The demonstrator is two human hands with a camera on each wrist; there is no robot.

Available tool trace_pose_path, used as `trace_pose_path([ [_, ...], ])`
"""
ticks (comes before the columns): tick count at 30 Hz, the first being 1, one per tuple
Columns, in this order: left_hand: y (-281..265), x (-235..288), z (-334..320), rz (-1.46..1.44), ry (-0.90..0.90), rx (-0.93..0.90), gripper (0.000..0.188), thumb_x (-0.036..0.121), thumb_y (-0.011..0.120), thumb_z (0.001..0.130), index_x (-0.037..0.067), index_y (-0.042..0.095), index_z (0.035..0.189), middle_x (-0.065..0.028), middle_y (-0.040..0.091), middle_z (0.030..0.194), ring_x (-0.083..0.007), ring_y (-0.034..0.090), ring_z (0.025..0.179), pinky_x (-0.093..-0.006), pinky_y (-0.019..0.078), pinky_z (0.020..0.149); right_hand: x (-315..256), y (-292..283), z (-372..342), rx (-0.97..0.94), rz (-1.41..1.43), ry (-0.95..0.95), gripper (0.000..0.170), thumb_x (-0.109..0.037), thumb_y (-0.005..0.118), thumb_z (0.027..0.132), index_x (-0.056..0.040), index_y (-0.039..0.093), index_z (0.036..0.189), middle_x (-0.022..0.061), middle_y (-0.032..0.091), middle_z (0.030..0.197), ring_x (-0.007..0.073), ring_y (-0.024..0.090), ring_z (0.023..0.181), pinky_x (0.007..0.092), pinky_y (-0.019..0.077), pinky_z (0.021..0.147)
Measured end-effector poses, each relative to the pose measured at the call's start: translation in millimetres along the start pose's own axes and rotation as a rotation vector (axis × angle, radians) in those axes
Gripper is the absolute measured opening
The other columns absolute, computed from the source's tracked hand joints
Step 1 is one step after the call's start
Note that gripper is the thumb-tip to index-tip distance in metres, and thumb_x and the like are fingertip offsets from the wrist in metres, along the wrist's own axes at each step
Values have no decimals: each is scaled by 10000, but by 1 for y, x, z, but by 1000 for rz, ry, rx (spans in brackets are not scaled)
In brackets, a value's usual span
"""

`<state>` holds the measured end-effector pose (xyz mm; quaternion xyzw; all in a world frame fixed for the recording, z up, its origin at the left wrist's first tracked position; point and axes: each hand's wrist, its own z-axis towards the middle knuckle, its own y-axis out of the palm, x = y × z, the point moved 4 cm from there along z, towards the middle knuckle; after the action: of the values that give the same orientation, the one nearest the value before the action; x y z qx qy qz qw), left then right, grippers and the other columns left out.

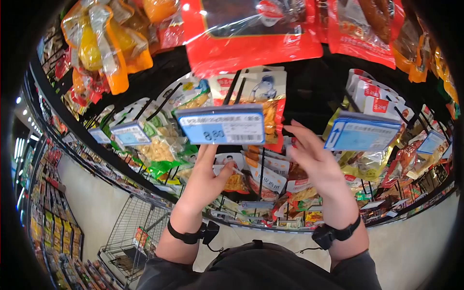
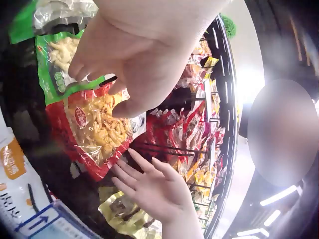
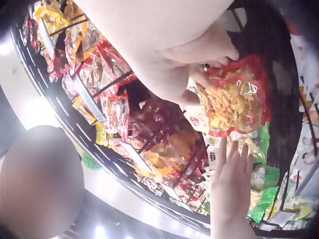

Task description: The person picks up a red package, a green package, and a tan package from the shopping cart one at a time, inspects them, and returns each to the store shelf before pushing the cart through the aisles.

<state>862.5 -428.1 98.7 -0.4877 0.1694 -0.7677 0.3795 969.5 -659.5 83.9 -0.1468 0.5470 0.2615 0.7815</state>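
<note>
A red-edged, clear-windowed food packet (image 1: 275, 118) with golden-brown pieces hangs on a shelf hook, partly hidden behind a price tag (image 1: 221, 126) reading 8.80. My left hand (image 1: 205, 181) reaches up under that tag, its fingertips hidden in the head view. In the right wrist view the left hand (image 3: 232, 184) has straight fingers at the edge of the red packet (image 3: 234, 102). From the other side, my right hand (image 1: 316, 164) comes near the packet's right edge with loosely spread fingers. The left wrist view shows the right hand (image 2: 159, 191) with fingertips by the packet's (image 2: 102, 127) corner.
Green-edged packets (image 1: 164, 150) hang to the left, and another price tag (image 1: 365, 133) fronts pale packets on the right. Large red packages (image 1: 251, 53) hang overhead. Lower hooks hold more bags (image 1: 266, 174). A wire shopping cart (image 1: 130, 232) stands on the floor at left.
</note>
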Motion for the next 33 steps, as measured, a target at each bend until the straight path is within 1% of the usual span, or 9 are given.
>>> trace_pose_path([
  [3,-15,1,-29,-120,-57,19,587,-41,599,882,70,467,1443,-163,372,1541,-276,384,1417,-408,336,1135,-8,-9,-33,59,127,2,347,-71,573,962,13,577,1299,203,569,1365,257,539,1297,362,436,1060],
  [5,-31,-5,-51,-204,-22,21,561,-44,579,879,59,485,1422,-160,353,1554,-269,402,1404,-407,343,1132,-5,-13,-57,11,203,103,289,-56,575,965,36,588,1239,161,687,1167,218,661,1076,346,520,923],
  [7,-49,-18,-77,-255,-9,-32,533,-42,555,887,38,484,1409,-167,346,1557,-272,404,1403,-404,348,1131,0,-7,-78,-27,206,143,282,-49,563,963,36,591,1230,163,698,1130,223,676,1025,352,532,895],
  [11,-92,-54,-131,-236,-87,4,369,-17,527,909,-18,584,1274,-177,505,1417,-262,522,1272,-373,414,1054,28,11,-103,-91,102,224,268,-63,556,964,32,599,1211,163,706,1098,225,692,946,360,553,839],
  [12,-103,-58,-144,-229,-83,81,311,-12,530,913,-34,616,1212,-164,603,1288,-253,583,1166,-366,443,1007,28,23,-106,-109,108,247,263,-71,554,971,27,600,1209,160,707,1090,210,691,939,344,558,823],
  [15,-143,-75,-192,-227,-171,118,316,-62,558,876,-16,641,1178,-152,662,1209,-237,632,1069,-346,481,939,29,67,-109,-194,155,247,260,-77,551,976,19,601,1213,153,708,1085,204,691,936,331,563,801],
  [19,-195,-95,-263,-281,-264,285,295,-84,542,876,-29,656,1143,-116,698,1085,-217,658,975,-330,498,899,33,153,-104,-303,210,335,255,-86,550,982,10,602,1213,136,706,1059,203,695,922,330,567,788],
  [25,-294,-112,-401,-54,-405,408,261,-78,538,886,-25,659,1111,-115,707,1023,-198,669,931,-322,508,864,64,309,-116,-608,129,485,239,-83,535,988,11,616,1192,137,700,1056,203,694,912,322,565,784],
  [33,-431,-121,-667,41,-693,967,221,26,502,1012,-28,616,1194,-100,708,1039,-141,648,909,-286,499,847,97,531,-158,-837,33,624,232,-83,521,992,22,619,1174,145,707,1048,198,687,909,322,555,786],
])
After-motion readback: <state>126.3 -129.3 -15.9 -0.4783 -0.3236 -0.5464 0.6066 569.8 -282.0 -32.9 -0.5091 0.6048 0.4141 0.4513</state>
